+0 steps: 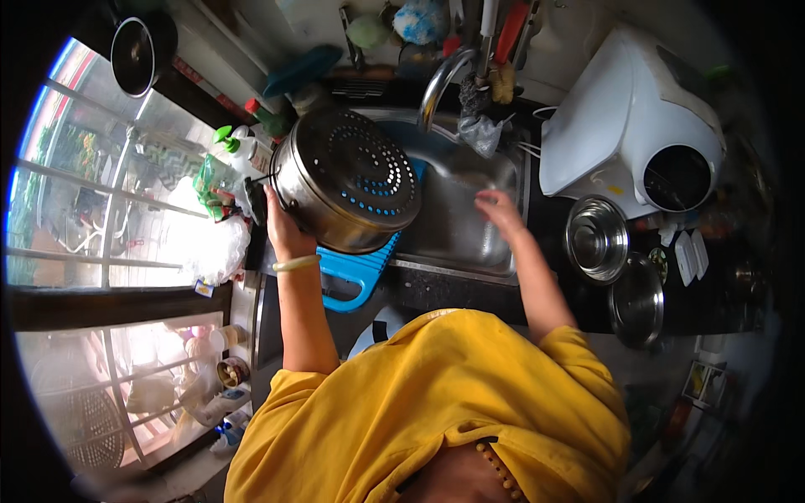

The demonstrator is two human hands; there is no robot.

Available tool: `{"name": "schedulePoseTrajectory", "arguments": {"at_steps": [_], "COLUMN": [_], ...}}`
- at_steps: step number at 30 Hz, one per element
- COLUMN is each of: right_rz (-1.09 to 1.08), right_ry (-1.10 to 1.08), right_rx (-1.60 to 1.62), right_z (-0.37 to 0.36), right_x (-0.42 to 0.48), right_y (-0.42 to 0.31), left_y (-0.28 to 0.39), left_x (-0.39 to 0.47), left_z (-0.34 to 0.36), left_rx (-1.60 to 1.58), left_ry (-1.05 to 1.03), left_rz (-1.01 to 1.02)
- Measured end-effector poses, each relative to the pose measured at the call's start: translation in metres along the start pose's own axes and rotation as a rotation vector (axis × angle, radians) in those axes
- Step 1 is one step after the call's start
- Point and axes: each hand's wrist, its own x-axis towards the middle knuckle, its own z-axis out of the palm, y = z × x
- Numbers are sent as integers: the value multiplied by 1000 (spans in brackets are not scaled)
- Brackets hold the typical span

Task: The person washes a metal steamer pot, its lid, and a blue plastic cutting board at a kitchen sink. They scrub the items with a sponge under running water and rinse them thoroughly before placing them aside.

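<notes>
My left hand holds a stainless steel steamer pot by its side, near the wire handle. The pot is tilted, its perforated face turned up, above a blue plastic washboard at the sink's left. Over the steel sink my right hand is held with its fingers apart and nothing in them. A curved chrome faucet stands behind the basin. Close to it, a grey mesh scrubber or bag hangs at the back edge of the sink.
On the dark counter at right are a steel bowl, an oval steel dish and a large white plastic container. Bottles, among them a green-topped pump bottle, line the barred window at left. Brushes and scrubbers hang on the back wall.
</notes>
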Motion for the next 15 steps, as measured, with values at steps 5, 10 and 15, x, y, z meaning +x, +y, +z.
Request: {"name": "schedulePoseTrajectory", "arguments": {"at_steps": [5, 10, 15], "right_rz": [142, 301, 318], "right_ry": [-180, -290, -440], "right_rx": [137, 460, 755], "right_z": [64, 114, 149], "right_x": [-47, -65, -74], "right_y": [-14, -38, -61], "left_y": [13, 19, 27], "left_x": [7, 14, 19], "left_z": [-18, -43, -73], "left_rx": [-75, -65, -147], "left_ry": [-48, -27, -21], "left_rz": [-86, -147, -211]}}
